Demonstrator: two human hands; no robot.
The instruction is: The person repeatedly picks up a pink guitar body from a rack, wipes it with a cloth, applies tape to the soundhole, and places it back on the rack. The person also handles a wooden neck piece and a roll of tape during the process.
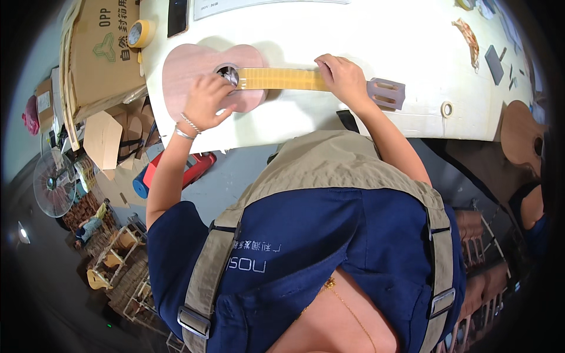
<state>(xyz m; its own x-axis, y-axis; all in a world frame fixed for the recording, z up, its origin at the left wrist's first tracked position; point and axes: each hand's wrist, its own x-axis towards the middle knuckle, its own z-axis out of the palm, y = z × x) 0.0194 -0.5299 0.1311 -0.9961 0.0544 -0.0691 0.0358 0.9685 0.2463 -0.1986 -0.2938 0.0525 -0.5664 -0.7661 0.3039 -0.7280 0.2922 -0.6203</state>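
Note:
An unfinished ukulele (182,73) in pale pinkish wood lies on the white table, its body to the left and its slotted headstock (386,94) to the right. Yellow masking tape (282,79) covers the fretboard from the sound hole (228,75) along the neck. My left hand (207,100) rests over the body beside the sound hole, fingertips by the tape's end and thumb spread apart. Close to the headstock, my right hand (346,79) is bent around the neck, fingers curled at its far edge. What lies beneath the right palm is hidden.
A roll of yellow tape (141,33) stands by a cardboard box (97,53) at the left. A small tape ring (447,109) and a dark block (494,65) lie on the table's right side. Another instrument body (521,138) is past the right edge.

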